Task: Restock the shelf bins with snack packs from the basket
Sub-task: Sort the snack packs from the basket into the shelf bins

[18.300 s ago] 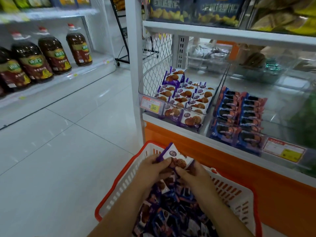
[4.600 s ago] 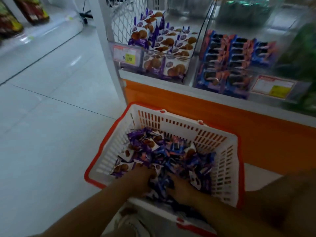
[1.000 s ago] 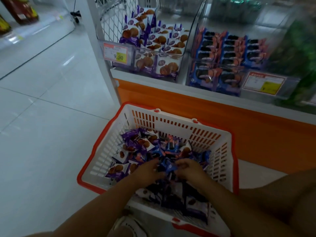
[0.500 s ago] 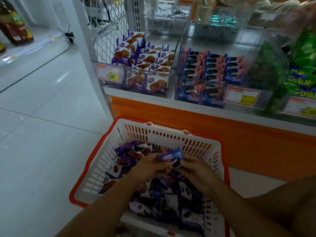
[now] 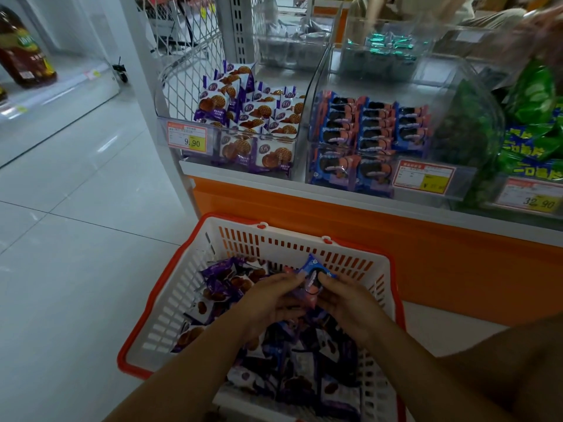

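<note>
A white basket with a red rim stands on the floor in front of the shelf, holding several purple and blue snack packs. Above its middle, my left hand and my right hand together hold a small stack of blue sandwich-cookie packs, fingers curled round it from both sides. On the shelf above, the left clear bin holds purple waffle packs. The bin to its right holds blue cookie packs like those in my hands.
An orange shelf base runs behind the basket. Green bags fill the bin at far right, above a yellow price tag. A white shelf post stands at the left, with tiled floor beyond it and a large oil bottle on another shelf.
Both hands have lifted blue packs out of the heap and gathered them above the basket. My view has risen, showing more of the shelf bins.
</note>
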### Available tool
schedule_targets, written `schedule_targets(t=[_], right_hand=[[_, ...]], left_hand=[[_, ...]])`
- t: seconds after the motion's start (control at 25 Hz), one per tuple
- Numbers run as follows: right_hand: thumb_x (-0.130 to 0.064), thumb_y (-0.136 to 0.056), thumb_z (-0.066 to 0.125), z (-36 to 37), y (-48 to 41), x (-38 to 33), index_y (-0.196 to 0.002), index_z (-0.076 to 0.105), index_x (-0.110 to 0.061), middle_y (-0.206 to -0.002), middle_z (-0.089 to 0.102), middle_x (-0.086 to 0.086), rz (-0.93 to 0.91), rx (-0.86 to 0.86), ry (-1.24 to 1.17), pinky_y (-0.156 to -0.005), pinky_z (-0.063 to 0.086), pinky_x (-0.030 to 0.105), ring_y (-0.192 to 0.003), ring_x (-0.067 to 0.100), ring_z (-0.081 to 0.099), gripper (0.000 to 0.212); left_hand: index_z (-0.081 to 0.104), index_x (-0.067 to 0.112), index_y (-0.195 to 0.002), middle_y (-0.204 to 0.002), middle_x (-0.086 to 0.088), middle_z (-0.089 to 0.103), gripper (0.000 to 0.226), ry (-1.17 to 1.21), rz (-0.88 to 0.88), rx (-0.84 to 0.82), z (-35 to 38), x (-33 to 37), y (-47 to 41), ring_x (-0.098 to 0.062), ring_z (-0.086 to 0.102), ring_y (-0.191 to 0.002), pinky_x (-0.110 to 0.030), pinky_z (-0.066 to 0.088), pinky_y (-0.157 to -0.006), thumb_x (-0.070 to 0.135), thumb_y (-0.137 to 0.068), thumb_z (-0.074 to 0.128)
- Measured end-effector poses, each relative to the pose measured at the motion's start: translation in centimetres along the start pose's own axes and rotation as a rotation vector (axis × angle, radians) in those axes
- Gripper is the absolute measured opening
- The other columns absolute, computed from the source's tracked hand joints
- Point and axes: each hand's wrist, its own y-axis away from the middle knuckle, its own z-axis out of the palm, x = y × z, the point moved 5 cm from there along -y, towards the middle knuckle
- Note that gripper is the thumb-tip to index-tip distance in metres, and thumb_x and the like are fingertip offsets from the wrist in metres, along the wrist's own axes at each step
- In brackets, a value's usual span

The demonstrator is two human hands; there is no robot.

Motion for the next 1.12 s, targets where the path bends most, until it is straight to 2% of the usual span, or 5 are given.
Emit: schedule_targets(t=[0.4,0.6,0.84,1.0,1.12], right_hand=[[-0.05,-0.099,0.036,0.0,0.4,-0.3,-0.122,0.062,-0.015,-0.115,0.07,0.012,0.047,0.028,-0.061,-0.095,0.049,0.043,-0.11,0.03,0.062,0.05],[-0.03,-0.085,0.072,2.7,3.4,-6.4,-0.108,0.064,-0.034,-0.107,0.069,-0.01,-0.258,0.126,0.501,-0.077,0.054,0.022,-0.096,0.008,0.067,0.025],[-0.024,-0.08,0.077,3.1,8.3,-28.2,-0.101,0.062,-0.032,-0.093,0.068,-0.01,-0.764,0.378,1.147,-0.074,0.051,0.024,-0.084,0.008,0.064,0.027],[-0.024,-0.081,0.072,-0.1,1.2,-36.2,-0.113,0.062,-0.016,-0.112,0.066,0.007,-0.498,0.508,2.049,-0.079,0.045,0.029,-0.097,0.022,0.06,0.034],[-0.024,-0.08,0.072,-2.0,-3.6,-36.1,-0.123,0.06,-0.012,-0.122,0.06,0.013,-0.265,0.425,2.339,-0.087,0.046,0.029,-0.11,0.028,0.057,0.046]], left_hand=[[0.065,0.007,-0.118,-0.112,-0.012,0.071,0.026,-0.003,0.052,0.039,-0.1,0.9,0.1,-0.027,0.069,-0.102,-0.032,0.058,-0.08,0.015,-0.093,0.063],[0.068,0.019,-0.106,-0.099,0.0,0.073,0.017,-0.279,0.257,0.039,1.9,6.6,1.7,-0.016,0.071,-0.093,-0.041,0.057,-0.088,0.021,-0.089,0.069],[0.054,0.038,-0.13,-0.128,0.024,0.053,0.037,-0.914,1.063,0.373,5.6,21.5,6.5,0.006,0.051,-0.114,-0.023,0.044,-0.098,0.038,-0.093,0.059],[0.022,0.024,-0.154,-0.159,0.006,0.022,0.062,-1.496,1.21,0.504,5.5,25.8,3.3,-0.013,0.024,-0.144,-0.029,0.016,-0.115,0.053,-0.099,0.031],[0.018,0.025,-0.154,-0.161,0.005,0.018,0.068,-1.603,1.187,0.476,4.6,25.6,0.8,-0.015,0.03,-0.143,-0.034,0.023,-0.113,0.057,-0.094,0.019]])
